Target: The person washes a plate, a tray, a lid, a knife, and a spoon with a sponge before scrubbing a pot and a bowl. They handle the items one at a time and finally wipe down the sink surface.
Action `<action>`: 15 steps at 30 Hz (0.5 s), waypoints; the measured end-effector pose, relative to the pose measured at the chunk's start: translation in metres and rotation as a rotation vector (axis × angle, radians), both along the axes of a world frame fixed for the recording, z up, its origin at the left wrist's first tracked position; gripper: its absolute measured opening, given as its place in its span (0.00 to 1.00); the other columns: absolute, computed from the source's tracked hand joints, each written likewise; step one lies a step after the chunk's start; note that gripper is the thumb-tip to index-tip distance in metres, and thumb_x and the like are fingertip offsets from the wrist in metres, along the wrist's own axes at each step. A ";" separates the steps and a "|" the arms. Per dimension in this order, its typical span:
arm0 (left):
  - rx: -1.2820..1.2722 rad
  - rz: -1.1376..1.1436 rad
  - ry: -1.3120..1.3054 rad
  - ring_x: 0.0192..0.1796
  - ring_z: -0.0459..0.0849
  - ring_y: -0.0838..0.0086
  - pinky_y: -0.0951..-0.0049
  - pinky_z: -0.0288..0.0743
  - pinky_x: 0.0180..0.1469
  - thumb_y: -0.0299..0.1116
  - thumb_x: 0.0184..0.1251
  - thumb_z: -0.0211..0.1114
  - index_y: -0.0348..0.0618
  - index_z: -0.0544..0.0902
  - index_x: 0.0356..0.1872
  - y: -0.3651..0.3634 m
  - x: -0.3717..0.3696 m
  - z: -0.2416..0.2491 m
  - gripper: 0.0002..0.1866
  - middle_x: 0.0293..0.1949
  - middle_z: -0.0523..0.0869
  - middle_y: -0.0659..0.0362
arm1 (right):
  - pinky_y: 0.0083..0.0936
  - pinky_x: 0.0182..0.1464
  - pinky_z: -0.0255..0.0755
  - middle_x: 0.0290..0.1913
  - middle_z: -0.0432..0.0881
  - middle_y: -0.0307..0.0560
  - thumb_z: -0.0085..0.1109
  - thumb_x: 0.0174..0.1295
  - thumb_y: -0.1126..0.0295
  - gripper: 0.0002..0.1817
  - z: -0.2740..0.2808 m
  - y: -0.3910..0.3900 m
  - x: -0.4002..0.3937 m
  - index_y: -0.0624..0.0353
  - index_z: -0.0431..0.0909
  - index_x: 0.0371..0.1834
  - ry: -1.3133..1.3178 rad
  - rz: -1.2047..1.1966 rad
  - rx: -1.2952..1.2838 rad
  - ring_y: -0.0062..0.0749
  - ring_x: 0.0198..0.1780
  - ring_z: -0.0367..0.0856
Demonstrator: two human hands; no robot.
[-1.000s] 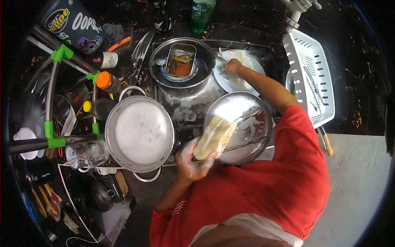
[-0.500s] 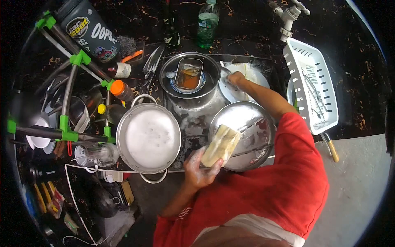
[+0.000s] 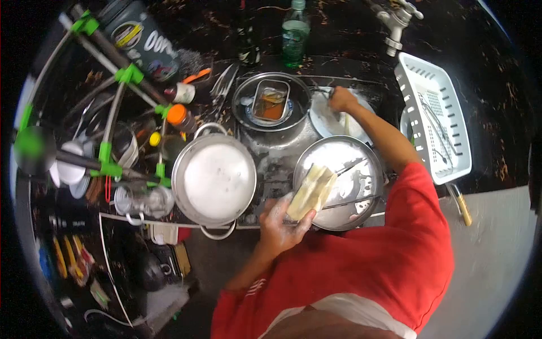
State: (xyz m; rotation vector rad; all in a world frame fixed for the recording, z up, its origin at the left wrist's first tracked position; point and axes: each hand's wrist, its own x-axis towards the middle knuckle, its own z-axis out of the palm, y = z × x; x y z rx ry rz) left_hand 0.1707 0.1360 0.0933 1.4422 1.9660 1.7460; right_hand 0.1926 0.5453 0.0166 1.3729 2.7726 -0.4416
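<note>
My left hand (image 3: pixel 284 227), its fingers smeared with white, grips a pale yellow, flat, folded-looking piece (image 3: pixel 312 193). That piece is tilted in front of the left side of a wide shiny metal pan (image 3: pixel 353 161). Farther back, my right hand (image 3: pixel 342 100) is closed over a light plate (image 3: pixel 324 123) that bears something white and pale. A thin utensil shows by the plate's upper left edge. Whether my right fingers hold it I cannot make out.
A two-handled pot (image 3: pixel 220 178) of white liquid stands left. Behind is a pot (image 3: pixel 271 125) with a food container (image 3: pixel 272 101) inside. Around these are a green bottle (image 3: pixel 296 37), a white dish rack (image 3: pixel 462 121), a tap (image 3: pixel 395 28) and a green-jointed pole frame (image 3: pixel 129 73).
The whole view has shifted slightly to the right. My right hand has moved from the plate's left edge farther over it. My left hand keeps the yellow piece, now tilted a little differently.
</note>
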 end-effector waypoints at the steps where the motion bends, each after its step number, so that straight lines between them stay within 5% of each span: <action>1: -0.006 0.036 -0.005 0.29 0.81 0.58 0.66 0.75 0.33 0.34 0.43 0.77 0.31 0.79 0.41 -0.002 0.000 0.004 0.24 0.30 0.83 0.49 | 0.41 0.49 0.76 0.40 0.83 0.62 0.57 0.47 0.60 0.17 0.031 -0.017 0.003 0.62 0.82 0.34 -0.010 -0.024 0.053 0.52 0.45 0.82; 4: 0.065 0.148 0.104 0.27 0.80 0.57 0.64 0.73 0.29 0.34 0.44 0.76 0.31 0.78 0.42 -0.009 -0.004 0.019 0.25 0.28 0.82 0.50 | 0.42 0.51 0.75 0.44 0.82 0.60 0.56 0.48 0.63 0.18 0.093 -0.051 0.005 0.60 0.80 0.42 -0.061 -0.072 0.158 0.52 0.48 0.81; 7: -0.023 0.305 0.092 0.23 0.79 0.60 0.64 0.73 0.27 0.36 0.46 0.75 0.32 0.80 0.40 -0.024 -0.014 0.039 0.23 0.24 0.82 0.51 | 0.42 0.46 0.76 0.36 0.84 0.56 0.55 0.49 0.63 0.14 0.115 -0.073 0.016 0.51 0.82 0.39 0.187 0.058 0.222 0.51 0.40 0.83; 9: -0.092 0.398 0.023 0.32 0.84 0.72 0.71 0.77 0.35 0.34 0.53 0.71 0.30 0.80 0.41 -0.043 -0.025 0.077 0.19 0.32 0.85 0.53 | 0.42 0.42 0.76 0.28 0.83 0.53 0.55 0.51 0.62 0.12 0.126 -0.085 0.023 0.52 0.82 0.36 0.299 0.085 0.197 0.50 0.37 0.83; 15: -0.505 0.757 0.160 0.33 0.87 0.65 0.69 0.77 0.35 0.40 0.51 0.72 0.34 0.81 0.46 -0.060 -0.086 0.045 0.24 0.29 0.87 0.51 | 0.39 0.39 0.75 0.25 0.82 0.56 0.60 0.51 0.63 0.11 0.133 -0.119 0.041 0.58 0.81 0.32 0.519 0.266 0.204 0.51 0.32 0.82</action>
